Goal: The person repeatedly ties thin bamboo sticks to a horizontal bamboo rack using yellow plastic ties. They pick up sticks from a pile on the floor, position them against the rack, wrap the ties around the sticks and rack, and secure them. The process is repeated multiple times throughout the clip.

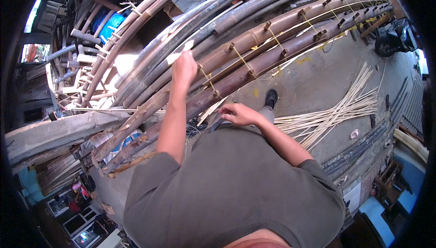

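Observation:
Two long brown bamboo poles, a far one (247, 39) and a near one (231, 83), run side by side from lower left to upper right. Short dark pegs stick out along both, and thin yellowish cords (239, 56) span the gap between them. My left hand (184, 69) is closed at the far pole, beside a peg with a cord; what its fingers hold, if anything, is hidden. Close to my body, just on the near side of the near pole, my right hand (239, 113) is loosely bent with its fingers apart. I see nothing in it.
More grey bamboo poles (213, 25) lie beyond. A ladder-like bamboo frame (106, 52) stands at the left by a blue container (111, 26). Thin split strips (336, 107) are piled on the floor at the right. A parked motorbike (395, 39) is at the far right.

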Demonstrator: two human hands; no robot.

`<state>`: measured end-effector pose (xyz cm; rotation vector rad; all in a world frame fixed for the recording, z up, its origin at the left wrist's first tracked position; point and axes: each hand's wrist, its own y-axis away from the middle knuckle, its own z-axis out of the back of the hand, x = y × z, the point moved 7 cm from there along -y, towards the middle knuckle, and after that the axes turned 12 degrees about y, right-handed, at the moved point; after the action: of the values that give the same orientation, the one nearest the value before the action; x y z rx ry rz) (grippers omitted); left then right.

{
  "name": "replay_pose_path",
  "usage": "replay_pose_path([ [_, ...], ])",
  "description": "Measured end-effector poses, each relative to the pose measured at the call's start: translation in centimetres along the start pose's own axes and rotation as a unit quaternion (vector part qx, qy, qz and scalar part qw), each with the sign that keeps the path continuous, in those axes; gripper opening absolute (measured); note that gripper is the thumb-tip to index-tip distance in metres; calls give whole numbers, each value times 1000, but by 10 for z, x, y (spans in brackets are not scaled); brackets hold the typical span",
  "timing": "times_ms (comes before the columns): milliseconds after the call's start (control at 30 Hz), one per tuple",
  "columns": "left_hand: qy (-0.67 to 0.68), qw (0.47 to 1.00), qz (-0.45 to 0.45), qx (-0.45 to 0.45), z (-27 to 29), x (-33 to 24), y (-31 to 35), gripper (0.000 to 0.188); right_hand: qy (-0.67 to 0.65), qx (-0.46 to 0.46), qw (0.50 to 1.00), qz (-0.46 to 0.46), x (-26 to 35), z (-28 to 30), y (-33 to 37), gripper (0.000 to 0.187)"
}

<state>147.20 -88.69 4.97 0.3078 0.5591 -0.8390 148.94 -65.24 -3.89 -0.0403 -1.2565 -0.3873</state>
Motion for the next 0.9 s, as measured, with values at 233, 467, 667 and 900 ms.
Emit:
replay_pose_path([
  [233, 108, 992, 6, 67, -48, 22, 99, 21, -301, -379, 875, -14, 57, 9, -52, 26],
  [467, 234, 969, -75, -2, -39, 34, 92, 29, 500, -25, 865, -30, 130, 25, -173, 63],
  [667, 266, 962, -58, 1, -44, 44, 96, 32, -7, 10, 1000, 25, 104, 41, -181, 52],
  [900, 317, 946, -49, -41, -57, 41, 95, 30, 532, -202, 821, -39, 104, 51, -165, 68],
])
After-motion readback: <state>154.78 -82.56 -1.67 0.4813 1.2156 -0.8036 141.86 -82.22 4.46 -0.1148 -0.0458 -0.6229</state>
